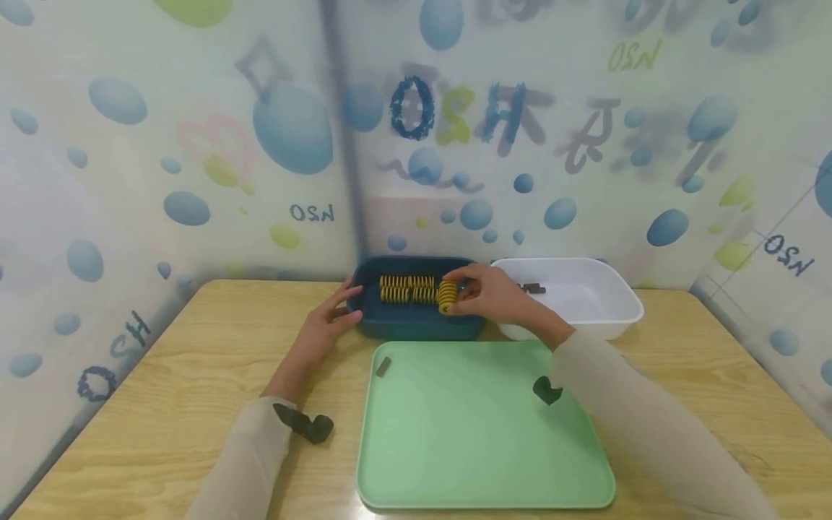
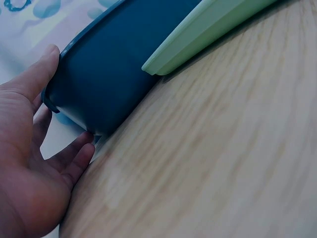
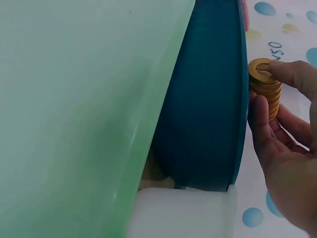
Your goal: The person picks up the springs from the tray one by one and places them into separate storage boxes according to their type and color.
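My right hand (image 1: 489, 292) pinches a yellow coil spring (image 1: 447, 296) between thumb and fingers over the right part of a dark blue bin (image 1: 416, 332). The right wrist view shows the spring's flat coiled end (image 3: 261, 71) near the bin's rim. Several more yellow springs (image 1: 394, 295) lie in two rows inside the bin. At the bin's left end is my left hand (image 1: 318, 328), fingers spread and rather straight. In the left wrist view its thumb (image 2: 47, 69) touches the rim, and other fingertips are low by the bin's corner.
A light green tray (image 1: 481, 426) lies in front of the bin, with a small dark grey piece (image 1: 383, 367) near its far left corner. Right of the bin stands a white bin (image 1: 585, 289) with small dark brown pieces (image 1: 534, 288) inside. A patterned wall backs the wooden table (image 1: 260, 325).
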### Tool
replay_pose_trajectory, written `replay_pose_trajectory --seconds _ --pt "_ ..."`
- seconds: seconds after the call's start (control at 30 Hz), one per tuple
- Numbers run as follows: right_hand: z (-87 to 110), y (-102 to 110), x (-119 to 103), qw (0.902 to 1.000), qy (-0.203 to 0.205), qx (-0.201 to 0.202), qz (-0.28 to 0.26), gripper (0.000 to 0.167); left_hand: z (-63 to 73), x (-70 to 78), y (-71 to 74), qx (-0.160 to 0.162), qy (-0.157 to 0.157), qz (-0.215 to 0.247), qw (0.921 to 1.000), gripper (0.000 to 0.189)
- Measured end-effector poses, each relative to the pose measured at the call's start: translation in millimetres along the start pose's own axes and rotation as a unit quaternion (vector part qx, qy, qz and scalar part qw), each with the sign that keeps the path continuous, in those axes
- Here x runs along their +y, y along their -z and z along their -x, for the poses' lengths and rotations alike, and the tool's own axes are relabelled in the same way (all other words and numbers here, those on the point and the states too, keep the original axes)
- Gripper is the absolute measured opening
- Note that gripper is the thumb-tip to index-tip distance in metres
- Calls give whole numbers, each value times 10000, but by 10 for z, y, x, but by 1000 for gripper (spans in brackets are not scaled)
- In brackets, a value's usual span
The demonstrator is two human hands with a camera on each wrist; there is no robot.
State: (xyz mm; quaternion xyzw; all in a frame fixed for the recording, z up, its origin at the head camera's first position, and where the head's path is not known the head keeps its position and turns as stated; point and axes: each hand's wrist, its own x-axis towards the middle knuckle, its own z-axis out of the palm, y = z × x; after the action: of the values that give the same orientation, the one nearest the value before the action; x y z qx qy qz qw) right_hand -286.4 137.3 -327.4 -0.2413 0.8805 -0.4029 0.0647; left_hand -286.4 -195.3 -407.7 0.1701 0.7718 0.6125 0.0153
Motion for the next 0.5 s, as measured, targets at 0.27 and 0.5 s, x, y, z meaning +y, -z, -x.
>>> replay_pose_trajectory --seconds 0.27,0.5 --pt "-181 -8 83 9988 -222 -10 443 61 -7 -35 13 28 -24 -77 10000 50" --pt "-266 -6 71 9971 -352 -150 658 59 3 -10 4 25 -50 -67 10000 51"
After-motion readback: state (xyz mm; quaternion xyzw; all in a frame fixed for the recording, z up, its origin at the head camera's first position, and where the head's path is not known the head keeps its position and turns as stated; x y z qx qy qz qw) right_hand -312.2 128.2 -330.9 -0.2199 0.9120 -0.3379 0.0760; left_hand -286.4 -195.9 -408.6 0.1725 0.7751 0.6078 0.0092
